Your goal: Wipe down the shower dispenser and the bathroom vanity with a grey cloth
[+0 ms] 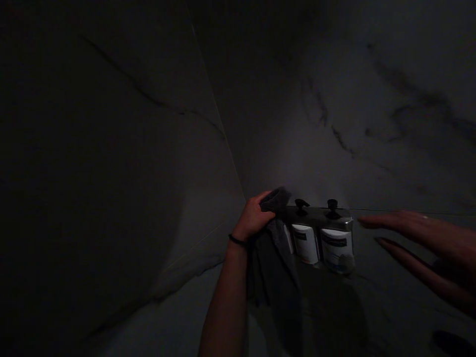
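In a dim corner of marble-patterned walls, my left hand [254,216] grips a dark grey cloth [277,248] and presses it over the left end of a wall-mounted dispenser rack [323,216]. The cloth hangs down below my hand. Two white-labelled bottles [306,243] [337,249] with black pump tops sit in the rack; a third is mostly hidden by the cloth. My right hand [420,243] reaches in from the right with fingers spread, flat near the wall beside the rack, holding nothing.
Two marble-veined walls meet in a corner [230,148] left of the rack. A tile seam [409,212] runs level with the rack top. The scene is very dark, with the lower area hard to make out.
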The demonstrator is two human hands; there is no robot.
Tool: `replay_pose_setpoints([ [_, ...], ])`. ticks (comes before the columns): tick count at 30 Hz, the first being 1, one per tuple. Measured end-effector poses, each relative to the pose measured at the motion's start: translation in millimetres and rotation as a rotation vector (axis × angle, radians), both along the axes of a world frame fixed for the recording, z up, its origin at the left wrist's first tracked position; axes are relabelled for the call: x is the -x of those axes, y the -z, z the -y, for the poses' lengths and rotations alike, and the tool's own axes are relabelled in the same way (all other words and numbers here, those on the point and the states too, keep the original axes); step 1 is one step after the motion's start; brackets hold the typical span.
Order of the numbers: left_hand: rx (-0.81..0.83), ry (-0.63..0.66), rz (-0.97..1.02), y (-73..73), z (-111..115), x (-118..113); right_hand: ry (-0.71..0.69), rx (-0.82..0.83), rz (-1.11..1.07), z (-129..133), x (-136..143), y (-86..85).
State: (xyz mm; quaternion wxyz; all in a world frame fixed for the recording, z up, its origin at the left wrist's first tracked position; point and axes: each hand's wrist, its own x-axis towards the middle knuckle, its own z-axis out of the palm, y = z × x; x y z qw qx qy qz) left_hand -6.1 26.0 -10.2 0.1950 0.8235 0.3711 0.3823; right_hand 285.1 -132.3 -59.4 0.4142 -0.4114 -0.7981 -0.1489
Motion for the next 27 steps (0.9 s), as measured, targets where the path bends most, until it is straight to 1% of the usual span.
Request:
replay_pose_setpoints([
  [2, 0.018, 0.012, 0.033, 3.5, -5, 5, -0.053, -0.051, 0.050, -26, 12, -18.1],
  [4, 0.031, 0.022, 0.094, 5.7, -9, 10, -0.061, -0.054, 0.073, -53, 22, -26.0],
  [7, 0.040, 0.011, 0.137, 6.2, -10, 14, -0.014, -0.022, 0.161, -83, 38, -28.8],
  [10, 0.007, 0.015, 0.088, 5.7, -8, 16, 0.023, 0.020, 0.290, -99, 54, -29.2],
  [12, 0.014, 0.019, 0.122, 5.3, -5, 20, 0.041, 0.037, 0.329, -104, 62, -29.1],
  [13, 0.018, -0.003, 0.171, 4.7, -3, 23, 0.050, 0.035, 0.332, -105, 64, -29.1],
  [15, -0.031, -0.127, 0.296, 2.3, -2, 31, 0.068, 0.038, 0.323, -105, 69, -29.6],
  [17, -0.141, -0.298, 0.398, -1.2, 0, 36, 0.083, 0.054, 0.322, -103, 74, -32.1],
  [18, -0.195, -0.363, 0.424, -2.4, 0, 37, 0.094, 0.077, 0.334, -101, 77, -34.3],
  [20, -0.277, -0.426, 0.431, -1.5, 3, 31, 0.123, 0.144, 0.366, -98, 84, -39.7],
  [22, -0.318, -0.434, 0.351, 6.1, 8, 18, 0.137, 0.219, 0.384, -97, 90, -44.4],
  [24, -0.337, -0.442, 0.210, 19.6, 12, 0, 0.141, 0.251, 0.382, -97, 93, -45.7],
  [26, -0.335, -0.476, 0.107, 34.7, 15, -15, 0.126, 0.214, 0.377, -98, 94, -42.6],
  [27, -0.331, -0.500, 0.097, 41.1, 16, -20, 0.107, 0.180, 0.367, -99, 92, -39.8],
])
